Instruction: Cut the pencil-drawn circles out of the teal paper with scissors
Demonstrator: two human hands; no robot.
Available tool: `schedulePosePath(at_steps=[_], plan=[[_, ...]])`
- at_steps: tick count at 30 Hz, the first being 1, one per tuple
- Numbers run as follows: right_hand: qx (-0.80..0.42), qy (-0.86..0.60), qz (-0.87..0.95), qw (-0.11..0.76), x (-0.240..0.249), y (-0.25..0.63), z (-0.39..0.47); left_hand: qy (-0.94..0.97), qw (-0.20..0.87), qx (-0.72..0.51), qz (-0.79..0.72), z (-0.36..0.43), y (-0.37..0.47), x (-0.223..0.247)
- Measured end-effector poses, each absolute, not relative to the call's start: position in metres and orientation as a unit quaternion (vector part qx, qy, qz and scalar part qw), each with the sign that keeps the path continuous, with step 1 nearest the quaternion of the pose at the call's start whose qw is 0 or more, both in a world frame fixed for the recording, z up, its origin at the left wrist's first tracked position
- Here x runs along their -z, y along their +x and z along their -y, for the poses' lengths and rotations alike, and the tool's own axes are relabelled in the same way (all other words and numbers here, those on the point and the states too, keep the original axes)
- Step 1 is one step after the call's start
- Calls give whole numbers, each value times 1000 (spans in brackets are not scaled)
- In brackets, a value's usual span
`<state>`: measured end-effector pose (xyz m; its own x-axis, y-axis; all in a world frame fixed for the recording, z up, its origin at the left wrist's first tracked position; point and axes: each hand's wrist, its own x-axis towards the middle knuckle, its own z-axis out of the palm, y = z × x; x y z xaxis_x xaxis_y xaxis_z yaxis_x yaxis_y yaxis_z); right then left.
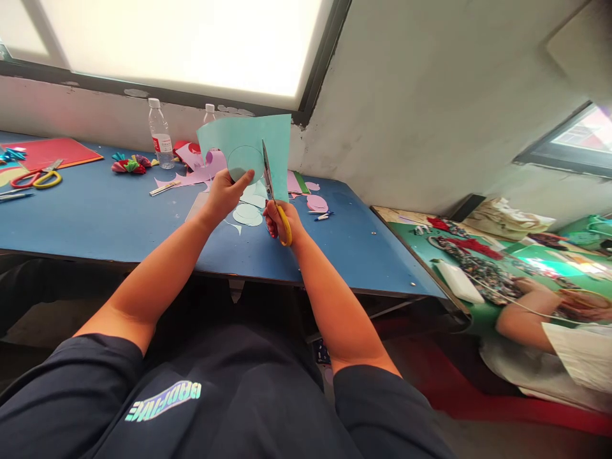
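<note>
A light-blue sheet of paper point(217, 135) with a circle drawn on it is held up over the table by my left hand point(227, 191), thumb in front near the circle's lower edge. In my right hand point(287, 220) is a pair of scissors point(268, 175) with yellow and red handles, blades pointing up. The blades lie against the sheet just right of the circle; whether they bite into it I cannot tell. Below, several cut light-blue paper circles point(247, 215) lie on the table, partly behind my hands.
On the blue table point(109, 217) are pink paper scraps point(215, 167), pink circles point(317, 203), clear bottles point(161, 135), another pair of scissors point(45, 175) and red paper sheets point(67, 152). At right, a person's arm point(526, 312) rests by a green table point(492, 306).
</note>
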<state>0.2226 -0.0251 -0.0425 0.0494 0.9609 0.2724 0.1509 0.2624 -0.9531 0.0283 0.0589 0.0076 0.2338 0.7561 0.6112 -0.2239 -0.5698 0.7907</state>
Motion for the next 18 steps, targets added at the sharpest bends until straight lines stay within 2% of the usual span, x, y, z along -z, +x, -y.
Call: schedulePosePath(at_steps=[18], plan=[[-363, -477, 580, 552, 42, 221, 27, 653, 420, -596, -204, -61, 28, -7]])
